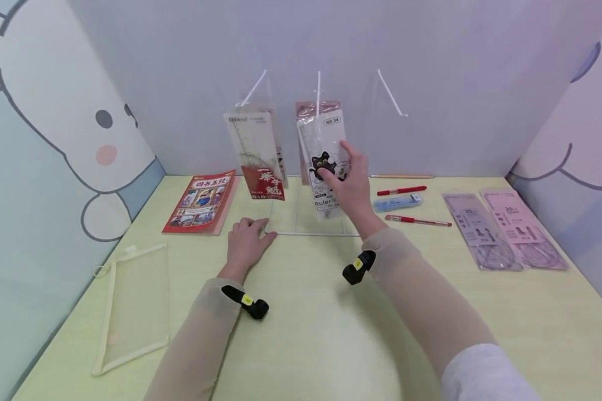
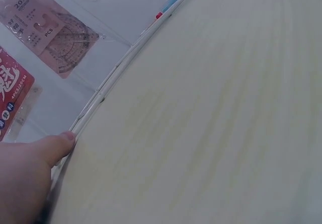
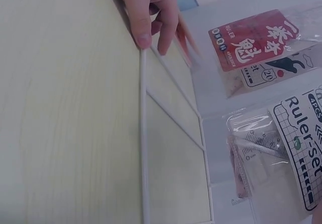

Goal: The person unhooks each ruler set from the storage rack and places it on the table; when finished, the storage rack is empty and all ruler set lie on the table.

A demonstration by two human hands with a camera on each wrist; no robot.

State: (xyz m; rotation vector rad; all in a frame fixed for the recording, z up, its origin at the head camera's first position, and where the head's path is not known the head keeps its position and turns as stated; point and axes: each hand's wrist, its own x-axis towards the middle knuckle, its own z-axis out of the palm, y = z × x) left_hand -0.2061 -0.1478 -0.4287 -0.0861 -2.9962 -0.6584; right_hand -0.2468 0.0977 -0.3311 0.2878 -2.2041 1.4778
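At the middle hook [image 1: 318, 92], the right hand [image 1: 353, 184] pinches a ruler packet [image 1: 326, 160], left hand [image 1: 244, 243] gripping the rack [image 1: 311, 234]

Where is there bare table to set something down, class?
Bare: the pale green tabletop between the beige sleeves, and in front of the pink and purple plastic packets. Crowded: the white wire rack's middle prong, with overlapping plastic ruler packets.
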